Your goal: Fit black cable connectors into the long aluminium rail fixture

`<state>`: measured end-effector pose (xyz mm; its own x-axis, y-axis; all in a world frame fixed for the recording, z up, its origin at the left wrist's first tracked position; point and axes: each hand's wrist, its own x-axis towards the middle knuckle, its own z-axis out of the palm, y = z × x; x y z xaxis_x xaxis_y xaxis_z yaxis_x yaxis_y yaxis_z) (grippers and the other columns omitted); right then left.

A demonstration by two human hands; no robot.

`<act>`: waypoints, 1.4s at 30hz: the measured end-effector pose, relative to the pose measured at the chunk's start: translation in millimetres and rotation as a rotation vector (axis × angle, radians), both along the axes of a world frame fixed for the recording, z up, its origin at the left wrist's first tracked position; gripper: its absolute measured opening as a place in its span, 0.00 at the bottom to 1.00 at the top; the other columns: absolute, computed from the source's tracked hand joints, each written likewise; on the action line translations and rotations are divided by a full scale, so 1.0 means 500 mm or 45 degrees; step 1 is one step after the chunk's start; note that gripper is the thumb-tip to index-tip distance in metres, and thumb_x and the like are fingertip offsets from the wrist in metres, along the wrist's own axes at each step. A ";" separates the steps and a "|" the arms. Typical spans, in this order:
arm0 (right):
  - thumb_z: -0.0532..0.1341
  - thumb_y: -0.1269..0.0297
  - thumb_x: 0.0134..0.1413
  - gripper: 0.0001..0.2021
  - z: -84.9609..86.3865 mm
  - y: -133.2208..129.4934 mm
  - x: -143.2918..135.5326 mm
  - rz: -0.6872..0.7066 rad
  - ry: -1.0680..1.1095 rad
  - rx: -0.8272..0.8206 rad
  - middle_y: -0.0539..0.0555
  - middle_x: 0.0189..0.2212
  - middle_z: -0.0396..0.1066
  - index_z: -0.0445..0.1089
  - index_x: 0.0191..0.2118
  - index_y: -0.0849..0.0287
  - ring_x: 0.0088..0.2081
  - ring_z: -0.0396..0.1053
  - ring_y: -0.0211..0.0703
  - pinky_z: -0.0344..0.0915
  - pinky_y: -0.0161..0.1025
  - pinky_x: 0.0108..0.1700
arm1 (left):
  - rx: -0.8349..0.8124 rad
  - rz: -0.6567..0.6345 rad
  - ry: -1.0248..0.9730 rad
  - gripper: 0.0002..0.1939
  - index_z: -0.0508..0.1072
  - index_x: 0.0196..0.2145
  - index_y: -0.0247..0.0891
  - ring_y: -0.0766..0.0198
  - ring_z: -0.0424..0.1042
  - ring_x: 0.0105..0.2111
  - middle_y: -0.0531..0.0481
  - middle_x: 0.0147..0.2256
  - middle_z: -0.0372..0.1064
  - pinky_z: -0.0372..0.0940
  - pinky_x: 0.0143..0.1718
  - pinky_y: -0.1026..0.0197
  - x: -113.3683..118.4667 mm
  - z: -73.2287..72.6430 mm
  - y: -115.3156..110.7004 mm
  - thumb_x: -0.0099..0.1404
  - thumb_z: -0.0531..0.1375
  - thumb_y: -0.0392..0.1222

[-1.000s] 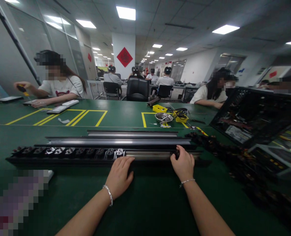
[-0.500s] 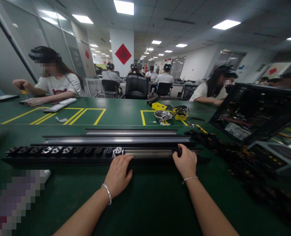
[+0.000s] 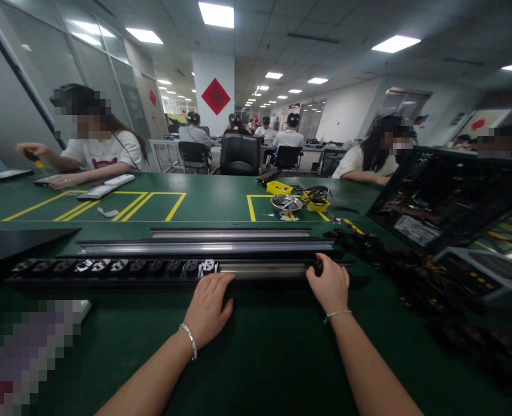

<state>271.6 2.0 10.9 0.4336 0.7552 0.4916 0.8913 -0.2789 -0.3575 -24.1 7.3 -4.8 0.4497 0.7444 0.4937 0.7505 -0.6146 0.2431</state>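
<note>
A long black power-strip housing (image 3: pixel 264 270) with a metal inner channel lies across the green table in front of me. Several black socket modules (image 3: pixel 137 266) sit in a row in its left half. My left hand (image 3: pixel 210 303) grips the housing's near edge just right of the last module, fingers bent over it and thumb on the near side. Between the thumb and fingers of my right hand (image 3: pixel 331 284) is a small black socket module (image 3: pixel 317 266), at the housing's right part; my fingers hide some of it. Two more metal-lined housings (image 3: pixel 208 247) lie behind, parallel.
Strung-together black modules (image 3: pixel 437 300) run along the right, beside a metal-cased unit (image 3: pixel 489 274) and an open computer case (image 3: pixel 444 196). A steel bowl (image 3: pixel 286 203) and yellow bins (image 3: pixel 279 188) stand farther back. A dark flat panel (image 3: pixel 17 248) juts in at left. Co-workers sit opposite.
My right hand has shifted slightly right with the black socket module; my left hand stays put. The dark panel at the left now reaches farther in over the table.
</note>
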 end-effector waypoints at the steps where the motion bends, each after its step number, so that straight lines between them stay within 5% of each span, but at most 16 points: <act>1: 0.52 0.62 0.47 0.20 0.000 0.000 0.001 -0.001 -0.006 0.007 0.58 0.44 0.70 0.65 0.48 0.59 0.49 0.63 0.49 0.47 0.51 0.57 | -0.001 0.002 0.003 0.23 0.60 0.53 0.39 0.54 0.62 0.50 0.44 0.49 0.65 0.57 0.54 0.47 0.000 0.000 0.000 0.59 0.54 0.35; 27: 0.52 0.61 0.47 0.21 -0.007 -0.001 0.029 -0.074 -0.026 0.004 0.59 0.44 0.70 0.65 0.48 0.60 0.49 0.63 0.49 0.47 0.50 0.57 | 0.000 -0.002 0.015 0.23 0.60 0.53 0.39 0.55 0.62 0.50 0.44 0.48 0.65 0.57 0.54 0.48 0.002 0.005 -0.001 0.59 0.54 0.35; 42: 0.54 0.61 0.47 0.21 0.012 -0.007 0.060 -0.007 0.123 -0.064 0.55 0.44 0.71 0.64 0.49 0.56 0.48 0.65 0.48 0.56 0.45 0.48 | -0.011 -0.004 -0.030 0.23 0.61 0.53 0.40 0.55 0.63 0.50 0.45 0.48 0.66 0.57 0.54 0.47 0.000 0.005 -0.002 0.58 0.54 0.35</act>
<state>301.7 -1.7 17.1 0.4813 0.7754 0.4087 0.8518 -0.3037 -0.4269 -23.8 6.4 -2.4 0.4404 0.7471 0.4978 0.7424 -0.6149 0.2660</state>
